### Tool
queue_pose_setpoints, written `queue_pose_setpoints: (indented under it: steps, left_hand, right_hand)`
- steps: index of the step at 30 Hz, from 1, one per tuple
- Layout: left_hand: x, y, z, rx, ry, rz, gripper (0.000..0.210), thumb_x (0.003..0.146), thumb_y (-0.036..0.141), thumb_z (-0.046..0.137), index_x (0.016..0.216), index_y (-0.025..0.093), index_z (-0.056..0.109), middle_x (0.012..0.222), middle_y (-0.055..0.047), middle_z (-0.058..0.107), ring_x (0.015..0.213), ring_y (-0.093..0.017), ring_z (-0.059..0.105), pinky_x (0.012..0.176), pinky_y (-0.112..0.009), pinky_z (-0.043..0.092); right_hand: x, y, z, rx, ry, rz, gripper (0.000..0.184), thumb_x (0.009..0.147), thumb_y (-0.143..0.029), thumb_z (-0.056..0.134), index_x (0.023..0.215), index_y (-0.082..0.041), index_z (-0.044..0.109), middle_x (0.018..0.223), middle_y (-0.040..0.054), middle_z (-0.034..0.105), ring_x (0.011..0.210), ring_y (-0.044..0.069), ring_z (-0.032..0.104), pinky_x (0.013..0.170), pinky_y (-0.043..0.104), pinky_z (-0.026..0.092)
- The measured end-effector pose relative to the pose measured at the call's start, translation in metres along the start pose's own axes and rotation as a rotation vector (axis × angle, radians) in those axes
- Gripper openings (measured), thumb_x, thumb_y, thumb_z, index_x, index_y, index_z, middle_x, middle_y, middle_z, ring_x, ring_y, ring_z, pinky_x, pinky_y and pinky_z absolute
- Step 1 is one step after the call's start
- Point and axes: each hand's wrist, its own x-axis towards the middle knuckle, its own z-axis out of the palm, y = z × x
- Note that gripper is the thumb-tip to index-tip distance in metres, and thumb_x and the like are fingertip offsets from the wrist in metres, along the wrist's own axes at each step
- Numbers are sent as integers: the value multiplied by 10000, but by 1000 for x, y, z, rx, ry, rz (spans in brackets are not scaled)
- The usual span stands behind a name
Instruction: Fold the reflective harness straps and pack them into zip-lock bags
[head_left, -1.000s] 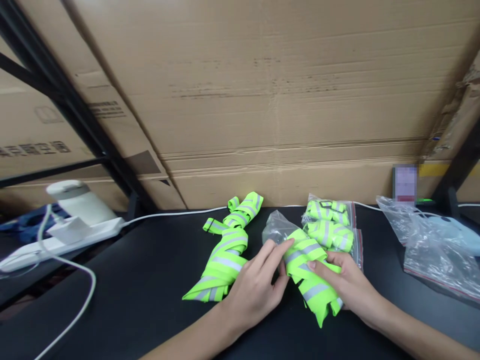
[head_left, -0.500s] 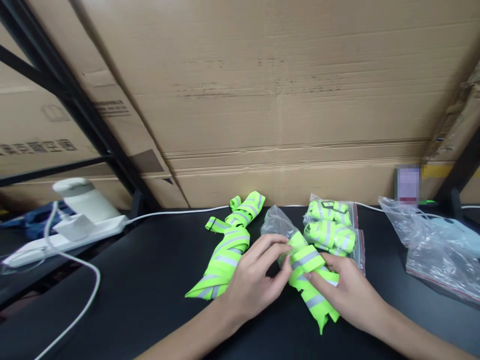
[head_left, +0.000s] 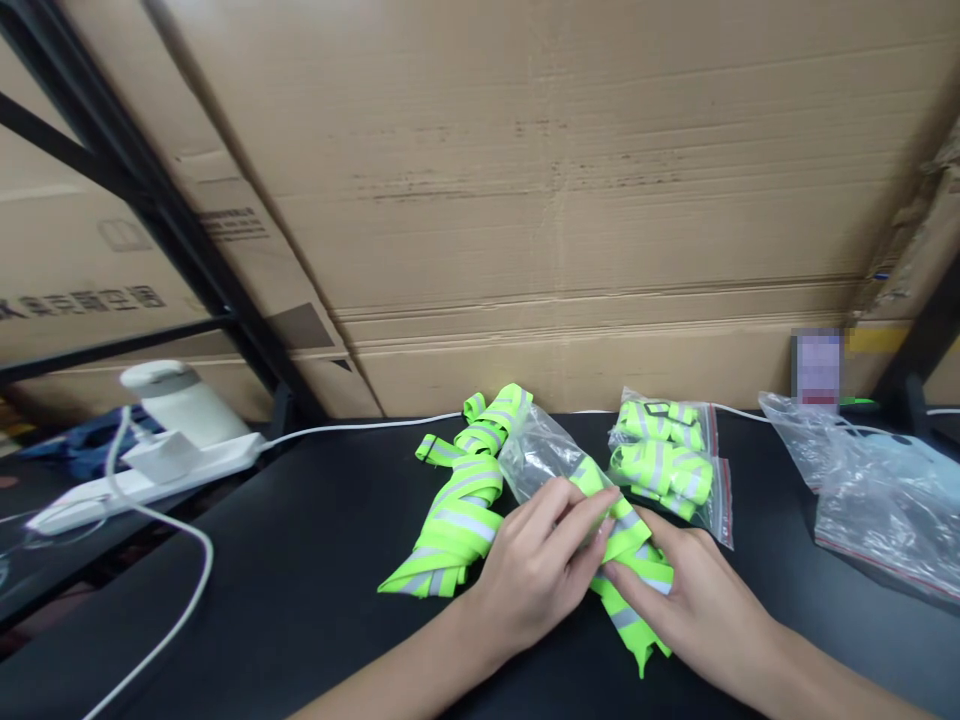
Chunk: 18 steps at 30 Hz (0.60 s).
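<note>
Head view shows both hands close together on a rolled neon-yellow reflective strap (head_left: 628,560) that lies on the black bench (head_left: 300,560). Left hand (head_left: 536,575) pinches the mouth of a clear plastic bag (head_left: 536,455) against the strap's upper end, fingers closed on it. Right hand (head_left: 686,600) presses down on the strap's lower part, its fingertips touching those of the left. Just left of the left hand lies a loose strap pile (head_left: 457,500); beyond the right hand sit two filled bags (head_left: 664,455), with empty bags (head_left: 877,500) farther right.
</note>
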Motion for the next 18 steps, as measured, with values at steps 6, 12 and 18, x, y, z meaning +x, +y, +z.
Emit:
queue_pose_setpoints:
  steps: [6, 12, 18]
  left_hand:
    - [-2, -3, 3, -57, -19, -49, 272, 958, 79, 574, 1210, 159, 639, 907, -62, 631, 796, -154, 636, 685, -262, 577]
    - [0, -7, 3, -109, 15, -75, 226, 957, 73, 594, 1152, 155, 672, 907, -55, 645, 792, -144, 644, 711, -268, 579]
    - [-1, -2, -1, -86, 46, 41, 243, 926, 36, 625, 1149, 125, 663, 890, -64, 632, 767, -151, 610, 656, -276, 556]
  right_hand:
    - [-3, 1, 5, 89, 57, 62, 533, 847, -363, 687, 1316, -266, 453, 779, -8, 705, 676, 226, 710, 640, 316, 546]
    - [-2, 2, 9, 62, 12, -45, 322, 836, -325, 675, 1114, -258, 527, 831, 0, 722, 684, 218, 702, 631, 300, 530]
    - [-3, 4, 10, 17, -1, -185, 172, 905, -270, 621, 1067, -248, 567, 957, 10, 719, 787, 203, 700, 698, 287, 529]
